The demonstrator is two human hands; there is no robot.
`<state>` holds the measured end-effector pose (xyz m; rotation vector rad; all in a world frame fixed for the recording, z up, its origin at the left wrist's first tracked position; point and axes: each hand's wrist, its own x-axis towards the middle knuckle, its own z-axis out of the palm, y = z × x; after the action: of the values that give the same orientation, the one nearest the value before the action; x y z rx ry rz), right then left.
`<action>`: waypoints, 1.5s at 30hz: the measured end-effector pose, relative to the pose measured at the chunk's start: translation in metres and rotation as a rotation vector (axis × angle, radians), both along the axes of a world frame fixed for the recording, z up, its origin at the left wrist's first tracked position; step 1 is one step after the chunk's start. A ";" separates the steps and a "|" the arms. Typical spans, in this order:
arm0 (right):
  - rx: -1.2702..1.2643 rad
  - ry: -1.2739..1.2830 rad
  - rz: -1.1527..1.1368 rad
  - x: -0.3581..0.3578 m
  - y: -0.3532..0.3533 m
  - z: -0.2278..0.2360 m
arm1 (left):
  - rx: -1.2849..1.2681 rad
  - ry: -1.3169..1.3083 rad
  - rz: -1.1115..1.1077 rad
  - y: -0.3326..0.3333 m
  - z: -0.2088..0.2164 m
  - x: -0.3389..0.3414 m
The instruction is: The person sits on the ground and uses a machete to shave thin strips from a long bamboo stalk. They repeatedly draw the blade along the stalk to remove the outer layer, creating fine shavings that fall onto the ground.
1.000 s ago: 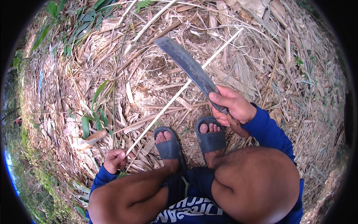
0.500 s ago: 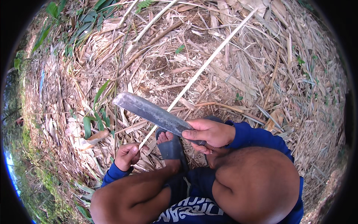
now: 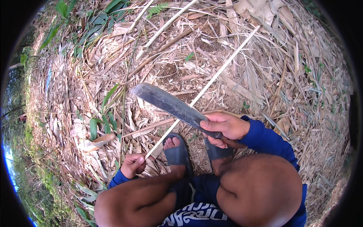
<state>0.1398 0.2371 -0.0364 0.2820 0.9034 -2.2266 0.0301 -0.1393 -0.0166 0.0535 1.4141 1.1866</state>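
A broad dark machete (image 3: 170, 108) is gripped at its handle by my right hand (image 3: 227, 128), in front of my right knee. Its blade points up and to the left. Between finger and thumb, my left hand (image 3: 134, 165) pinches the near end of a long, thin, pale wooden strip (image 3: 222, 70). The strip runs away to the far right and passes beneath the blade about a third of the way along. Whether blade and strip touch there, I cannot tell.
Dry leaves and shavings (image 3: 177, 75) litter the ground. Two more pale strips (image 3: 166, 28) lie at the far left of centre. My feet in dark sandals (image 3: 177, 154) stand just beyond my hands. Green leaves (image 3: 109, 96) grow on the left.
The machete and my right hand have moved right, and its blade now crosses the strip farther from my left hand. My left hand has shifted slightly down and keeps its pinch.
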 end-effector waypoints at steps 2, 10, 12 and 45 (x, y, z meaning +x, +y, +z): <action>0.054 0.008 0.015 -0.001 0.005 0.002 | -0.005 0.025 0.011 0.001 0.002 0.003; 0.153 -0.073 -0.181 0.000 0.029 0.003 | -0.060 -0.039 0.028 -0.019 -0.001 0.010; 0.103 -0.045 -0.060 -0.002 0.006 0.010 | -0.055 0.014 -0.029 -0.004 0.002 0.004; 0.165 0.011 -0.263 -0.005 0.061 0.024 | -0.018 0.035 -0.067 -0.043 0.000 -0.005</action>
<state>0.1345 0.2984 -0.0119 0.4897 1.1131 -2.3959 0.0253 -0.1826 -0.0171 0.1090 1.4429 1.1225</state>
